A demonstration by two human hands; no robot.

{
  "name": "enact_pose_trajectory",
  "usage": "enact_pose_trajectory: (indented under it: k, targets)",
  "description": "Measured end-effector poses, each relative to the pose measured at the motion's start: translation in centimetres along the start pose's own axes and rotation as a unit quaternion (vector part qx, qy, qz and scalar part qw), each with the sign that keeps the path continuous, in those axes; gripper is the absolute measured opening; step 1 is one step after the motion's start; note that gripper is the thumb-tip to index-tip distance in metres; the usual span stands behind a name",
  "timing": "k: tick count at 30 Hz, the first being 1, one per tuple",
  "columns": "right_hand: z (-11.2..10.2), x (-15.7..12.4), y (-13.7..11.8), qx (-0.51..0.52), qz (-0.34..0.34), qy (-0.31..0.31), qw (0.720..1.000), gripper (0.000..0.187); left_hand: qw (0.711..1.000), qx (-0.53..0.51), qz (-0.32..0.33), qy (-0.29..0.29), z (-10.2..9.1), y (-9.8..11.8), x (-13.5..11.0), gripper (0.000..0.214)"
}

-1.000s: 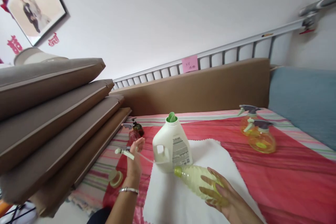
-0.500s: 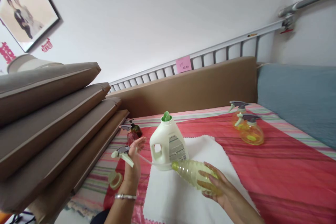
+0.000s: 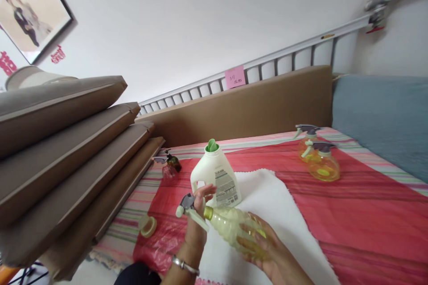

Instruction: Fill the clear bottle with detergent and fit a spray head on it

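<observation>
My right hand (image 3: 267,254) is wrapped round the body of a clear yellowish spray bottle (image 3: 230,231), which lies tilted over the white cloth (image 3: 267,200) with its neck pointing left. My left hand (image 3: 197,213) grips the pale green and grey trigger sprayer head (image 3: 189,207) right at the bottle's neck. A white detergent jug (image 3: 216,176) with a green spout stands upright just behind both hands.
A pale green cap (image 3: 148,225) lies on the striped sheet at the left. Two small bottles (image 3: 169,167) stand near the stacked brown cushions (image 3: 67,151). Two yellow spray bottles (image 3: 317,160) sit at the far right, before a blue cushion (image 3: 384,116) and brown headboard (image 3: 250,107).
My left hand has carried the sprayer head rightward from beside the jug to the bottle's neck. My right hand has kept its hold on the bottle.
</observation>
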State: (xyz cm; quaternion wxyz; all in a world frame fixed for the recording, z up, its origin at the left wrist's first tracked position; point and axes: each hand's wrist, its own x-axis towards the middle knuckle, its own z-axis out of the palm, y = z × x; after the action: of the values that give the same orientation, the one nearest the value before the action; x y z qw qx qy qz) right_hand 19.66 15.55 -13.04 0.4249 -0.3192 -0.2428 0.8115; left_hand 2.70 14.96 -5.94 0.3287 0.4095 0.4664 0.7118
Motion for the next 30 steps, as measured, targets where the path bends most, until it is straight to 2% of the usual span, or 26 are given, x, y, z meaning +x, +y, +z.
enact_pose_trajectory:
  k: [3, 7, 15, 18, 21, 23, 27, 29, 30]
  targets:
    - [-0.1, 0.4, 0.7, 0.006, 0.008, -0.012, 1.000, 0.091, 1.000, 0.002, -0.011, -0.006, 0.4, -0.9, -0.3, 0.052]
    - [-0.4, 0.6, 0.3, 0.022, 0.013, -0.009, 1.000, 0.091, 0.999, 0.003, -0.024, -0.026, 0.6, -1.2, -0.4, 0.053]
    - [0.2, -0.6, -0.2, 0.012, -0.004, -0.040, 0.999, 0.083, 0.997, 0.024, -0.045, -0.049, 0.8, 0.1, -1.0, 0.046]
    - [0.7, -1.4, -0.8, -0.018, -0.019, -0.033, 0.999, 0.078, 0.997, 0.029, -0.043, -0.053, 0.7, 0.3, -1.0, 0.046]
    - [0.8, -1.8, -1.1, -0.024, -0.025, -0.026, 0.999, 0.081, 0.997, 0.029, -0.035, -0.059, 0.7, 0.4, -1.2, 0.042]
    - [0.6, -1.8, -1.2, -0.034, 0.002, -0.037, 0.999, 0.084, 0.997, 0.024, -0.024, -0.063, 0.9, 0.4, -1.6, 0.036]
    - [0.2, -2.2, -1.5, -0.068, 0.147, -0.077, 0.984, 0.078, 0.996, 0.005, -0.015, -0.092, 1.2, 0.3, -2.3, 0.031]
    - [0.2, -2.7, -1.6, -0.050, 0.167, -0.104, 0.979, 0.074, 0.994, -0.016, -0.023, -0.107, 1.3, 0.3, -2.4, 0.030]
    - [0.2, -2.9, -1.6, -0.030, 0.150, -0.125, 0.980, 0.075, 0.994, -0.030, -0.029, -0.105, 1.3, 0.5, -2.4, 0.030]
